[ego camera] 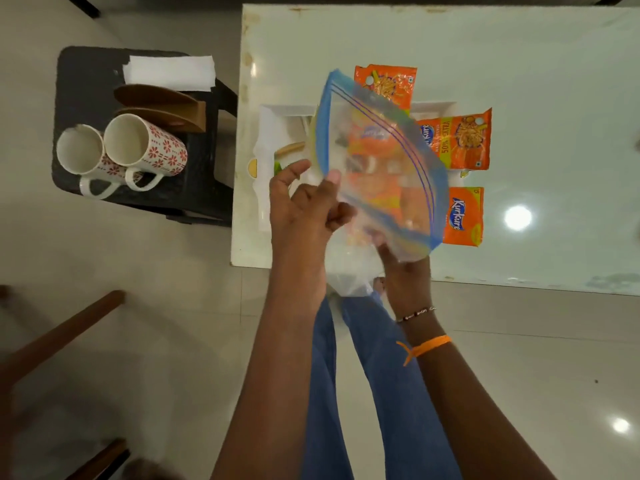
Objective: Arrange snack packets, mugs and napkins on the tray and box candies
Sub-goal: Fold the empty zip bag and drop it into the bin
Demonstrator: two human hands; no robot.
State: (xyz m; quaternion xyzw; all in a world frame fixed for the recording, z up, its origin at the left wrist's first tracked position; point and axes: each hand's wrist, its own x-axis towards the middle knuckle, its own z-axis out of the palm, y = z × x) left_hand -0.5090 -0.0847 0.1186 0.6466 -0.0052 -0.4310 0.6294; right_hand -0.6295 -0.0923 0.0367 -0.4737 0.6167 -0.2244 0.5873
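Snack packets (467,142) are what I am sorting, and I count three orange ones lying flat on the white table (519,81). One lies at 12 o'clock from my hands, one at 1 o'clock, and one at 3 o'clock. More orange shows through the clear zip bag (381,161) I hold up, so I think some snacks are inside it, but I cannot count them.

My left hand (304,206) pinches the near lip of the bag, thumb on one side and curled fingers on the other. My right hand (403,271) grips the bag from below. I hold it this way, I think, to keep its mouth wide so I can reach in.

Under the bag sits the white tray (277,112), partly hidden. Something brown and something green lie in it, too covered to name.

Two mugs (138,147) with red flowers lie on their sides on the black stool (86,71) at 10 o'clock, touching each other. One stack of white napkins (169,72) rests behind them, with brown cardboard pieces (162,105) between. None of these is on the tray yet.
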